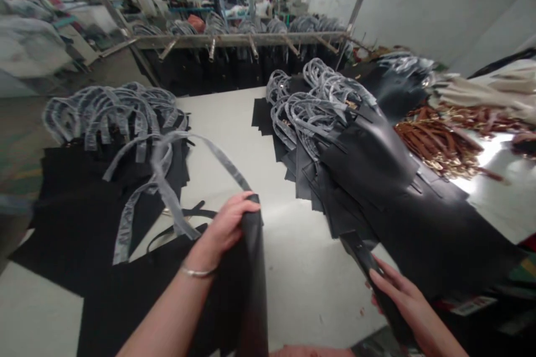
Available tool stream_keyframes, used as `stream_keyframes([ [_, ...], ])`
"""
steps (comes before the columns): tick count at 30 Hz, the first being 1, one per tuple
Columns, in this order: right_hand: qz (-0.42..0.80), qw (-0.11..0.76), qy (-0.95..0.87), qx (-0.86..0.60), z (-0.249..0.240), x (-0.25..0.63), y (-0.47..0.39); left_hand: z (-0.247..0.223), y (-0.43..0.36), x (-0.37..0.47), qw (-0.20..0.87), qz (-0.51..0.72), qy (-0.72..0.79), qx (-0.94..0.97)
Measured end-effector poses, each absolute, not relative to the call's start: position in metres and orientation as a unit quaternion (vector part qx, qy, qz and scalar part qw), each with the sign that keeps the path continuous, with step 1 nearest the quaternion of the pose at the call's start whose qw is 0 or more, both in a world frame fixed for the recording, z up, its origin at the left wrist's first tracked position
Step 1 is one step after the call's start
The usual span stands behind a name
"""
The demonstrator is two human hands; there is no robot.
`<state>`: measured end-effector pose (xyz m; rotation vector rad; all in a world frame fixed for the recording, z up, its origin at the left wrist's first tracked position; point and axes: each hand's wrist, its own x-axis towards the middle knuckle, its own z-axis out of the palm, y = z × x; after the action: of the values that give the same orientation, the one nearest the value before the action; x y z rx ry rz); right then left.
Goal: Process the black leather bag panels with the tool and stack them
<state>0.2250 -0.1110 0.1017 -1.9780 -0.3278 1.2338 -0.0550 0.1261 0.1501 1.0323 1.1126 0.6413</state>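
My left hand point(228, 223), with a bangle on the wrist, is closed on the top edge of a black bag panel point(253, 268). A handle wrapped in clear plastic point(218, 156) loops away from that panel's top. Under and left of it lies another flat black panel point(138, 295), with a thin black strap point(195, 212) beside it. On the right, my right hand point(393, 290) grips a narrow, folded black leather piece point(364, 256), thumb on top. Its lower end runs out of view, so I cannot tell how large it is.
Left on the white table point(293, 268) lies a pile of black panels point(96, 201) with wrapped handles. Another such stack point(377, 162) fans out on the right, near brown straps with metal clasps point(439, 142). A metal rack point(234, 40) with pegs stands behind.
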Motion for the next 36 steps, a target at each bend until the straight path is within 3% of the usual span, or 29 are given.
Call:
stream_keyframes([
  [3,0.503,0.355,-0.167,-0.770,0.103,0.220,-0.096,0.092,0.107,-0.031,0.662,0.158,0.470,0.562],
  [8,0.568,0.287,-0.229,-0.736,0.096,0.194,-0.069,0.021,0.040,-0.054,0.304,0.076,0.491,0.813],
  [12,0.627,0.262,-0.264,-0.684,0.075,0.170,-0.047,-0.012,0.005,-0.077,0.188,0.086,0.459,0.864],
  [23,0.645,0.183,-0.303,-0.678,0.064,0.142,0.003,-0.019,0.004,-0.085,0.155,0.135,0.414,0.887],
  [31,0.652,0.159,-0.303,-0.676,0.066,0.145,-0.010,-0.019,0.004,-0.082,0.157,0.127,0.423,0.884],
  [36,0.623,0.216,-0.284,-0.696,0.062,0.136,0.018,-0.019,0.004,-0.082,0.150,0.119,0.431,0.882],
])
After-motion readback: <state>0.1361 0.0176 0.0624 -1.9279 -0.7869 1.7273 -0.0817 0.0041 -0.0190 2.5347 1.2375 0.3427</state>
